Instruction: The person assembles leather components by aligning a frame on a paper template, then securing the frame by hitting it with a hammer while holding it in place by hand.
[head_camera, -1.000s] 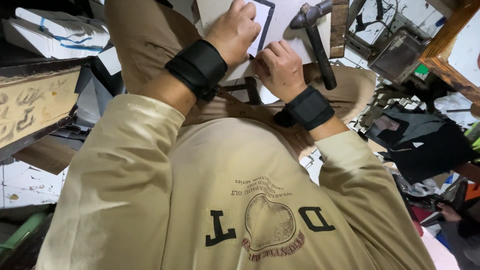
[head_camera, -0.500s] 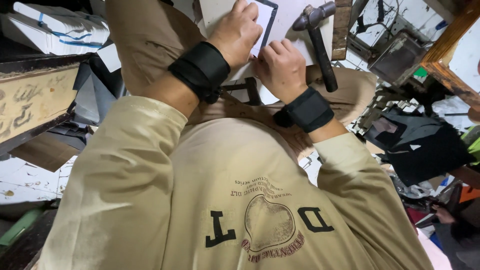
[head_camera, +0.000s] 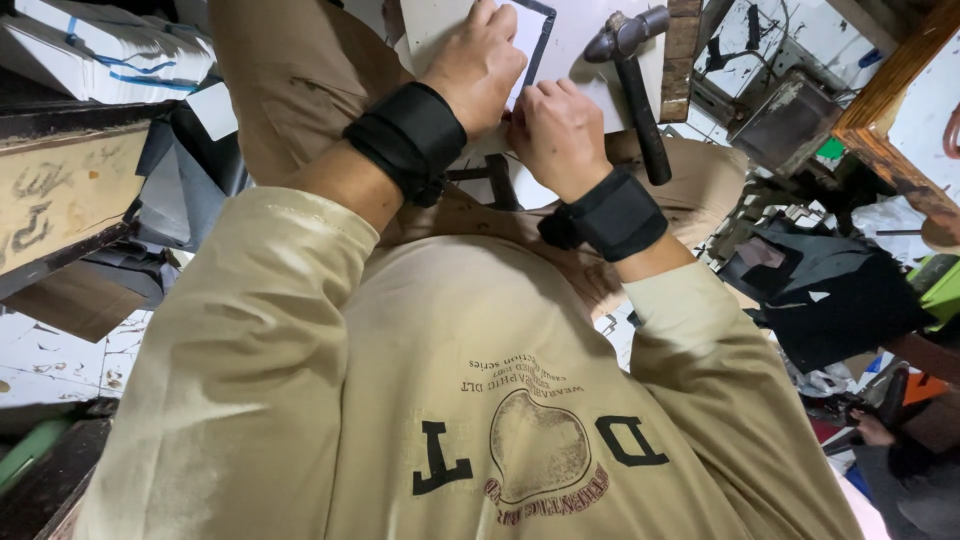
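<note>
Left hand (head_camera: 478, 68) and right hand (head_camera: 556, 130), fingers curled together, press a white sheet (head_camera: 580, 40) lying ahead on the surface; the hammer (head_camera: 632, 80) lies nearer the right hand, handle pointing toward the person.

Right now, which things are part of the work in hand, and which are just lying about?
In hand:
left hand, pressing on the white sheet
right hand, fingers at the sheet's edge
white sheet with dark border

Lying about:
hammer, resting beside the hands, untouched
stacked white boxes
carved wooden panel
dark cloth pile
</note>
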